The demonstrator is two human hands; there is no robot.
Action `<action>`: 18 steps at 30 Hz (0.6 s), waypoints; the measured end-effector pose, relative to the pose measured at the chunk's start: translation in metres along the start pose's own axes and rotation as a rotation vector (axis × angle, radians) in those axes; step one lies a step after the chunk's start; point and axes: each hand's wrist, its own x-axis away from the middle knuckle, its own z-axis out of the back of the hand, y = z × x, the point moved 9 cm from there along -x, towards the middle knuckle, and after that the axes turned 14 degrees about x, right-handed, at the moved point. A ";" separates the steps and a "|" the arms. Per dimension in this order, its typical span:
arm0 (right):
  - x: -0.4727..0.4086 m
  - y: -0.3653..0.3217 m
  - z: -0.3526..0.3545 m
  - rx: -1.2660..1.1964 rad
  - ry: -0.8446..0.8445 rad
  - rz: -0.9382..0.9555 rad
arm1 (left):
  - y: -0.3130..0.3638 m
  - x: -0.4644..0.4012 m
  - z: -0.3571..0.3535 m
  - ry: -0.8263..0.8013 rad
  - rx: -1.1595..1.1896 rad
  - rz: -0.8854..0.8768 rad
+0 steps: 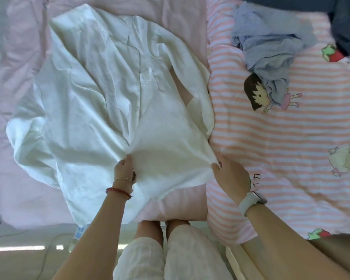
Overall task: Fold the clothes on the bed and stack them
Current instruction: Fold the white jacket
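Nearest the body, the left hand (124,168) pinches the white shirt (101,93) at the middle of its hem, and the right hand (228,172) pinches the hem's right corner. Both grips are closed on cloth. From them the shirt's long axis runs straight away across the pink bed (22,57), collar farthest. A crumpled blue garment (269,43) lies farther off, nearer the right hand.
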 end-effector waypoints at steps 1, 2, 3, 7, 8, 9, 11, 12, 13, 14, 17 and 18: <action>0.001 0.003 -0.002 0.007 0.007 -0.010 | -0.008 0.001 -0.005 -0.045 -0.020 0.023; 0.001 0.005 -0.002 -0.021 0.032 -0.016 | -0.012 0.003 -0.011 -0.091 -0.105 -0.004; 0.003 0.007 -0.002 -0.065 0.054 -0.023 | -0.014 0.006 -0.017 -0.129 -0.270 -0.067; 0.012 0.010 -0.003 -0.226 0.061 -0.075 | -0.024 0.024 -0.030 -0.120 -0.545 -0.226; 0.013 0.012 -0.001 -0.310 0.071 -0.107 | -0.024 0.029 -0.032 -0.107 -0.404 -0.214; 0.015 0.014 0.002 -0.399 0.090 -0.133 | -0.022 0.035 -0.032 -0.098 -0.232 -0.196; 0.020 0.014 0.010 -0.520 0.150 -0.133 | -0.006 0.046 -0.023 -0.015 -0.015 -0.249; 0.022 0.012 0.015 -0.547 0.182 -0.111 | 0.008 0.052 -0.015 0.051 -0.024 -0.334; 0.025 0.010 0.019 -0.552 0.208 -0.085 | 0.022 0.058 -0.006 0.113 -0.055 -0.430; 0.028 0.007 0.021 -0.532 0.227 -0.061 | 0.032 0.063 0.003 0.164 -0.088 -0.516; 0.033 0.004 0.014 -0.306 0.228 -0.016 | 0.034 0.062 0.017 0.196 -0.194 -0.532; 0.034 0.004 0.008 -0.197 0.198 -0.021 | 0.023 0.053 0.016 0.160 -0.308 -0.460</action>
